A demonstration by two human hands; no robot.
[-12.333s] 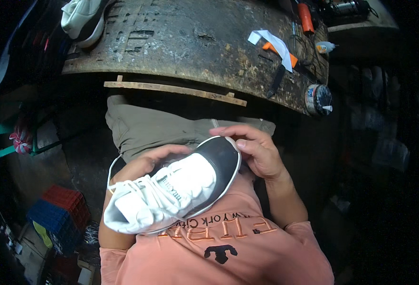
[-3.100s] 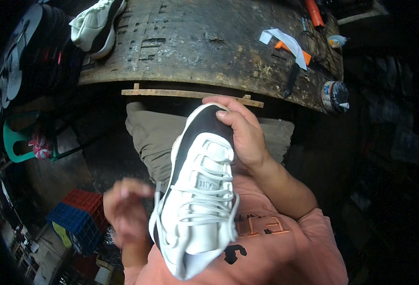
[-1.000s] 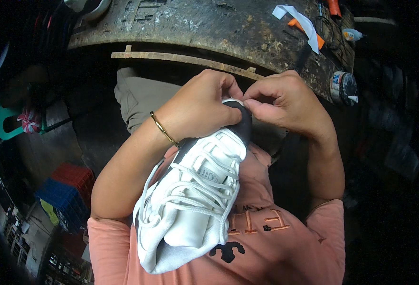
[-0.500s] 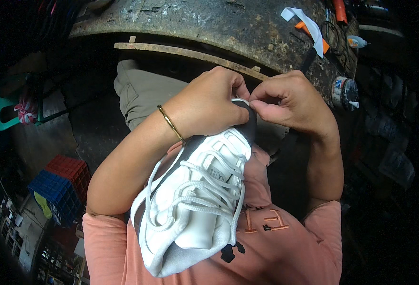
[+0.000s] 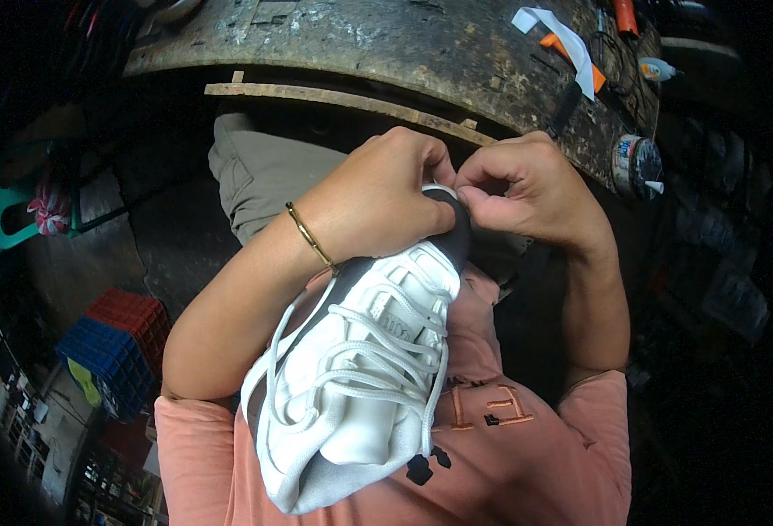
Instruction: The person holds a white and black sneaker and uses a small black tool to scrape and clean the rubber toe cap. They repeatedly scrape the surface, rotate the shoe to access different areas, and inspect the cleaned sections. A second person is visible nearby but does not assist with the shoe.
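Observation:
A white sneaker point(image 5: 365, 368) with loose white laces and a dark toe band lies along my lap and pink shirt, its toe pointing away from me. My left hand point(image 5: 408, 197), gold bangle at the wrist, grips the toe from the left, thumb pressed on the dark band. At the front rim of the toe, my right hand point(image 5: 514, 188) pinches the edge with thumb and forefinger, close beside the left fingertips. Whatever small detail lies between those fingertips is too small to make out.
The worn workbench point(image 5: 351, 39) ahead bears a white strip point(image 5: 570, 48), orange tool point(image 5: 594, 79), red cylinder point(image 5: 625, 16), small bottle point(image 5: 655, 69) and can point(image 5: 632, 162). A wooden slat point(image 5: 343, 103) runs below it. Left are a green chair point(image 5: 5, 210) and plastic crates point(image 5: 115, 342).
Since three seconds ago, my left hand has risen from the lower left onto the toe and the shoe has tilted rightward. Over the last second both hands stay pinched there, barely moving.

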